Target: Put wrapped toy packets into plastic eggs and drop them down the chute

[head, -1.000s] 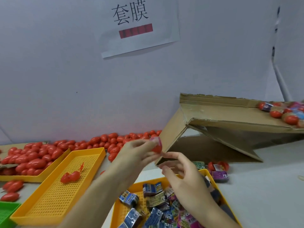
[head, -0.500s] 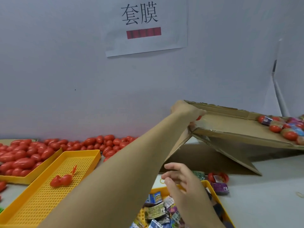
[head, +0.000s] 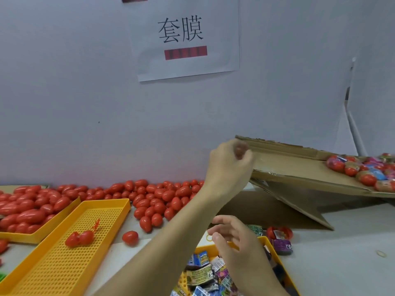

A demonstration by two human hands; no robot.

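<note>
My left hand [head: 229,165] is raised at the upper end of the slanted cardboard chute [head: 299,167]. Its fingers are curled and blurred, with a faint reddish smear between the fingertips, so I cannot tell whether an egg is in them. Filled red eggs and wrapped packets [head: 363,169] are heaped at the chute's lower right end. My right hand [head: 233,238] hovers with loosely bent fingers, holding nothing, above the yellow tray [head: 280,265] of wrapped toy packets [head: 203,274]. Several empty red eggs [head: 154,195] lie along the wall.
A yellow perforated tray [head: 64,263] at the left holds one opened egg [head: 80,238]. Another yellow tray [head: 36,237] further left is full of eggs. A loose egg [head: 130,237], an open egg with a packet [head: 279,232] and a purple packet [head: 282,246] lie on the table.
My left hand carried a red egg from in front of me up to the chute's top and now sits slightly back from its edge. My right hand stayed over the packet tray.
</note>
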